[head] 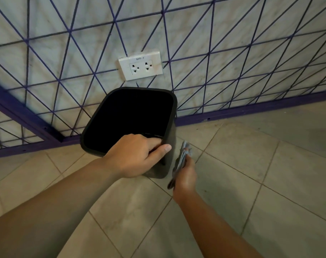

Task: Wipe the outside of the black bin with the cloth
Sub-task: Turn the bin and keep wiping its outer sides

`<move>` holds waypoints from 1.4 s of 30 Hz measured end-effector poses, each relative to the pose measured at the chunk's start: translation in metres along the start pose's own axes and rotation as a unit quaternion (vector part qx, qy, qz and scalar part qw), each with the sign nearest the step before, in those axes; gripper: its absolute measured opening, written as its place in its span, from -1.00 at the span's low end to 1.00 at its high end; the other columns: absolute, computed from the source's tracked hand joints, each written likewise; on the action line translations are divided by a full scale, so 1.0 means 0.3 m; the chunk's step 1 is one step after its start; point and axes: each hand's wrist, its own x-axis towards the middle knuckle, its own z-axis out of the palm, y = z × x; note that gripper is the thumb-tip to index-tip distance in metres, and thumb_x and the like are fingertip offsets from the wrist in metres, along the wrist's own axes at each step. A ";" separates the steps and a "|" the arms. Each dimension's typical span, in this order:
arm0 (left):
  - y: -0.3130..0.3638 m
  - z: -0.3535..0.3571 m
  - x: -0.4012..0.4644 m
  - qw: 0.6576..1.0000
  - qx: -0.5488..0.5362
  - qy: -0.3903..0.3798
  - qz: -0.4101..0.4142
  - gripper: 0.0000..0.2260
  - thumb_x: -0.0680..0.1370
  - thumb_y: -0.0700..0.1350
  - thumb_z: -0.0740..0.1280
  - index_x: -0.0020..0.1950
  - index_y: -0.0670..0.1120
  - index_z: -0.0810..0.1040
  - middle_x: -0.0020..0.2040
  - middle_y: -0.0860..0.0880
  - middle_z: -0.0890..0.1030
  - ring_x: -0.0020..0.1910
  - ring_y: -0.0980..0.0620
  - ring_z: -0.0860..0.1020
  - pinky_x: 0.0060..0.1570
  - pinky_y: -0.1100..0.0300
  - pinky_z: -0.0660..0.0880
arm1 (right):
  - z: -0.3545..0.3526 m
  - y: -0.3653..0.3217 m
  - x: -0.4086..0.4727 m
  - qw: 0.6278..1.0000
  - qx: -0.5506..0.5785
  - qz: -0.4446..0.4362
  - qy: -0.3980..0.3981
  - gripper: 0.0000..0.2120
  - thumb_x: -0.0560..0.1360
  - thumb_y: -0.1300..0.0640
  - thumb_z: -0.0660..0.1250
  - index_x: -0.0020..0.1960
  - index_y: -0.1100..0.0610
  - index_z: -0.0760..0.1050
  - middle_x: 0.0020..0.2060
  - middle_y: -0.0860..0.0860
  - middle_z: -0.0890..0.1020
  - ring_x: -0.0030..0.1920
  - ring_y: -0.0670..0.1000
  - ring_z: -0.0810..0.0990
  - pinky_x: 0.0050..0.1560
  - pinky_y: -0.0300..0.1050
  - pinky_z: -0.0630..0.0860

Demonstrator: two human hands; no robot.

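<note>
The black bin [172, 116] stands open-topped on the tiled floor, close to the wall. My left hand [134, 155] grips its near rim, fingers curled inside and thumb along the outside edge. Beside the bin's right wall, my right hand [185, 175] holds a folded grey cloth [182, 157], which lies against or very near that wall. The inside of the bin is dark and shows nothing.
A white double wall socket [140, 65] sits just above the bin on a white wall crossed by purple lines. A purple skirting board [251, 110] runs along the floor. Beige floor tiles [260, 174] spread to the right and front.
</note>
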 end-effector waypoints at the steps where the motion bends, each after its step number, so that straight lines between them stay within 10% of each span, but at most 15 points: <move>1: 0.000 -0.008 -0.014 1.000 0.006 -0.012 0.001 -0.55 0.60 0.31 -0.02 -0.31 0.05 0.34 -0.45 0.02 0.44 -0.47 0.11 0.45 -0.44 0.23 0.28 | -0.014 -0.005 -0.014 1.000 0.006 0.000 0.006 -0.53 0.74 -0.06 0.07 0.52 0.19 0.40 -0.08 0.02 0.58 -0.08 -0.05 0.54 -0.14 -0.21 0.45; 5: 0.005 -0.068 -0.036 0.998 0.035 -0.051 -0.008 -0.67 0.60 0.25 0.05 -0.10 0.06 0.43 -0.37 0.05 0.48 -0.40 0.12 0.48 -0.40 0.25 0.31 | -0.044 -0.023 -0.057 0.999 0.033 0.016 0.026 -0.51 0.73 -0.03 0.12 0.57 0.17 0.34 -0.12 0.00 0.54 -0.10 -0.04 0.52 0.07 -0.13 0.47; 10: -0.016 -0.106 -0.073 0.996 0.054 -0.074 -0.015 -0.72 0.61 0.09 0.19 -0.29 0.10 0.30 -0.42 0.06 0.43 -0.44 0.11 0.42 -0.41 0.25 0.24 | -0.047 -0.027 -0.065 0.996 0.084 0.012 -0.007 -0.35 0.64 -0.13 0.23 0.64 0.11 0.23 0.33 0.12 0.50 0.34 0.14 0.48 0.38 0.02 0.39; 15: -0.037 -0.138 -0.083 0.988 0.042 -0.121 -0.082 -0.73 0.52 0.08 0.27 -0.34 0.05 0.35 -0.41 0.02 0.46 -0.44 0.07 0.42 -0.38 0.18 0.30 | -0.073 -0.014 -0.055 0.997 0.068 0.041 -0.008 -0.30 0.54 0.00 0.41 0.60 0.15 0.27 0.35 0.16 0.52 0.35 0.18 0.51 0.24 0.02 0.43; 20: 0.025 -0.069 -0.050 0.978 -0.061 -0.103 -0.172 -0.69 0.66 0.18 0.06 0.11 0.02 0.48 -0.07 0.01 0.60 -0.07 0.03 0.59 -0.06 0.05 0.54 | -0.044 0.010 -0.070 0.998 0.027 0.051 0.011 -0.57 0.64 0.06 0.31 0.45 0.19 0.38 -0.02 0.07 0.55 -0.05 0.01 0.53 -0.09 -0.12 0.42; 26: 0.020 -0.029 -0.035 0.989 -0.068 -0.041 -0.128 -0.65 0.67 0.13 0.05 0.00 -0.02 0.54 -0.19 0.01 0.63 -0.19 0.07 0.61 -0.09 -0.02 0.55 | 0.233 -0.026 -0.072 0.981 0.035 -0.177 -0.070 -0.28 0.44 -0.37 0.18 0.60 -0.33 0.21 0.63 -0.12 0.28 0.61 -0.03 0.25 0.63 0.12 0.18; 34: -0.014 -0.021 -0.009 0.992 -0.062 -0.032 -0.107 -0.65 0.63 0.17 0.03 -0.13 0.01 0.47 -0.28 0.02 0.56 -0.27 0.11 0.56 -0.28 0.11 0.50 | 0.228 -0.010 0.176 0.977 0.042 -0.206 -0.018 -0.56 0.72 -0.18 0.01 0.44 -0.08 0.49 0.45 0.06 0.51 0.49 0.04 0.47 0.36 -0.09 0.48; 42: -0.025 -0.018 0.003 0.993 -0.062 -0.020 -0.096 -0.65 0.60 0.20 0.00 -0.25 0.06 0.37 -0.40 0.00 0.48 -0.39 0.08 0.50 -0.38 0.17 0.42 | 0.279 -0.024 0.174 0.961 0.032 -0.272 0.021 -0.38 0.48 -0.52 -0.01 0.25 -0.23 0.57 0.38 0.06 0.54 0.48 0.11 0.44 0.51 0.27 0.35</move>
